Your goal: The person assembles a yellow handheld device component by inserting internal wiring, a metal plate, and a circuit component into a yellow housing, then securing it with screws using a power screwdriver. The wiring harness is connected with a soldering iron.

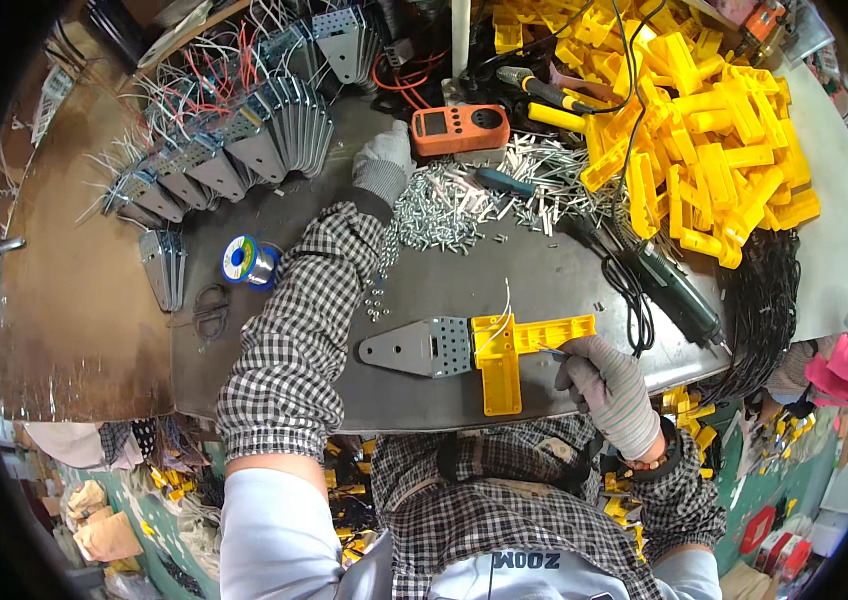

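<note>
On the dark work surface in front of me lies a grey perforated metal plate (424,347) with a tapered end, joined to a yellow plastic T-shaped shell (504,365). White wires rise from the shell. My right hand (619,395), in a grey striped glove, is closed at the shell's right arm; a thin, light tip shows at its fingers, too small to name. My left hand (382,165), gloved too, is stretched far forward beside an orange multimeter (459,130) and the pile of small metal screws (434,210). Its fingers are mostly hidden.
Wired grey plate assemblies (209,165) stand in rows at far left. A solder spool (249,262) and scissors (210,312) lie left of my left forearm. Yellow shells (714,130) are heaped at far right, near a dark electric screwdriver (669,285) and black cables (764,300).
</note>
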`<action>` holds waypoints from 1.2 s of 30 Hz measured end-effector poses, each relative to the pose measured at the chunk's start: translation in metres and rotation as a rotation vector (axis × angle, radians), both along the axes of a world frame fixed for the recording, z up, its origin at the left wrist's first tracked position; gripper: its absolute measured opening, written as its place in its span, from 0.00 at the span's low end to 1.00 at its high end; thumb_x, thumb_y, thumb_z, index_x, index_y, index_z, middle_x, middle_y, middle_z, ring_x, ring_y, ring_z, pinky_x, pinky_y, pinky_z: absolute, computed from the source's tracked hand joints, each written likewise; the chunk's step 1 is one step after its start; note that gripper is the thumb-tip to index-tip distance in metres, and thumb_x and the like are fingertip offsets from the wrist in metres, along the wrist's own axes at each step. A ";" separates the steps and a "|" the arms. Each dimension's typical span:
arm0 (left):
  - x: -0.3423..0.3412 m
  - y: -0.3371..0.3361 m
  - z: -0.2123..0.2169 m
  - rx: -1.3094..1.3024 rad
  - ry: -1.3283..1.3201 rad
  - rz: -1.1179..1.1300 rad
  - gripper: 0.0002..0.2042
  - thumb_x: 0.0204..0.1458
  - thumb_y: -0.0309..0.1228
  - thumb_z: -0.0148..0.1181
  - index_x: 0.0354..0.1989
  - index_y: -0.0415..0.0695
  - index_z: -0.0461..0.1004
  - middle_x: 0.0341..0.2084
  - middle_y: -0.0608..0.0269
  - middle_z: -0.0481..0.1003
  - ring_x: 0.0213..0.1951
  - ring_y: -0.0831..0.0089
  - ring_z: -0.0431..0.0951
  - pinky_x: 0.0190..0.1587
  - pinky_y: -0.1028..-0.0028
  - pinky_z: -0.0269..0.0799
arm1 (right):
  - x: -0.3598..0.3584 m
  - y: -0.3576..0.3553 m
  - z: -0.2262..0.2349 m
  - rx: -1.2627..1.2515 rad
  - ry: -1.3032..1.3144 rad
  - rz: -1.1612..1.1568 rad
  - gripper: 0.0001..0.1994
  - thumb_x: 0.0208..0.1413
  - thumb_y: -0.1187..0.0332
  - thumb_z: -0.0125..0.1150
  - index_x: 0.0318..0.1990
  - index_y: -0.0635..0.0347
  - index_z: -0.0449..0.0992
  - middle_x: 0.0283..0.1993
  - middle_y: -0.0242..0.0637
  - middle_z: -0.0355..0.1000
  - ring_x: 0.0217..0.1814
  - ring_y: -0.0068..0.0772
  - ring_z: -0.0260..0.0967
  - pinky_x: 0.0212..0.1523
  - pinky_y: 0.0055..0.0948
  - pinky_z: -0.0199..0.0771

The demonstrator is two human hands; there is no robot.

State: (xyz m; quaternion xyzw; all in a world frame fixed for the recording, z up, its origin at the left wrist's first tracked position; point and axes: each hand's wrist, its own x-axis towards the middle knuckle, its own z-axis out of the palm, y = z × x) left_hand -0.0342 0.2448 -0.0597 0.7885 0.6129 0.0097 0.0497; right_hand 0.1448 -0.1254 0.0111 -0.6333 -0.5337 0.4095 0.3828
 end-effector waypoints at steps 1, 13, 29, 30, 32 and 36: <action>0.005 -0.002 0.003 -0.020 0.034 0.004 0.25 0.51 0.36 0.63 0.57 0.47 0.64 0.45 0.47 0.76 0.50 0.53 0.77 0.50 0.60 0.74 | 0.000 0.002 0.001 0.001 0.001 -0.007 0.08 0.61 0.76 0.47 0.43 0.68 0.72 0.24 0.36 0.72 0.24 0.23 0.68 0.28 0.23 0.69; -0.014 -0.225 0.073 -0.855 -1.761 0.071 0.09 0.60 0.28 0.51 0.47 0.41 0.71 0.35 0.65 0.74 0.36 0.76 0.75 0.41 0.76 0.73 | -0.009 0.029 -0.001 0.299 0.020 -0.225 0.11 0.52 0.69 0.64 0.41 0.65 0.75 0.24 0.34 0.71 0.25 0.17 0.63 0.27 0.24 0.66; 0.001 -0.325 0.065 -0.595 -1.600 -0.113 0.08 0.56 0.22 0.61 0.42 0.33 0.74 0.34 0.63 0.77 0.36 0.78 0.78 0.41 0.78 0.75 | -0.009 0.004 0.032 0.006 0.262 -0.065 0.09 0.52 0.69 0.66 0.37 0.65 0.79 0.25 0.27 0.74 0.27 0.10 0.64 0.27 0.16 0.63; 0.000 -0.326 0.063 -0.598 -1.601 -0.112 0.08 0.56 0.22 0.61 0.42 0.33 0.74 0.34 0.63 0.77 0.36 0.78 0.78 0.41 0.78 0.75 | -0.009 0.005 0.021 0.120 0.232 -0.053 0.09 0.51 0.69 0.66 0.36 0.64 0.79 0.24 0.27 0.73 0.27 0.10 0.64 0.26 0.16 0.62; -0.001 -0.327 0.057 -0.616 -1.480 -0.150 0.06 0.57 0.25 0.59 0.41 0.37 0.74 0.33 0.64 0.77 0.36 0.78 0.77 0.41 0.77 0.74 | -0.010 0.001 0.018 0.119 0.226 -0.073 0.08 0.51 0.69 0.66 0.36 0.63 0.79 0.24 0.26 0.72 0.27 0.10 0.64 0.26 0.16 0.62; 0.015 -0.350 0.048 -0.949 -2.068 -0.034 0.04 0.61 0.31 0.54 0.37 0.45 0.70 0.30 0.67 0.74 0.30 0.77 0.73 0.36 0.76 0.70 | -0.027 -0.006 0.017 0.071 0.483 -0.252 0.05 0.49 0.72 0.64 0.33 0.62 0.79 0.24 0.25 0.72 0.27 0.11 0.65 0.25 0.15 0.63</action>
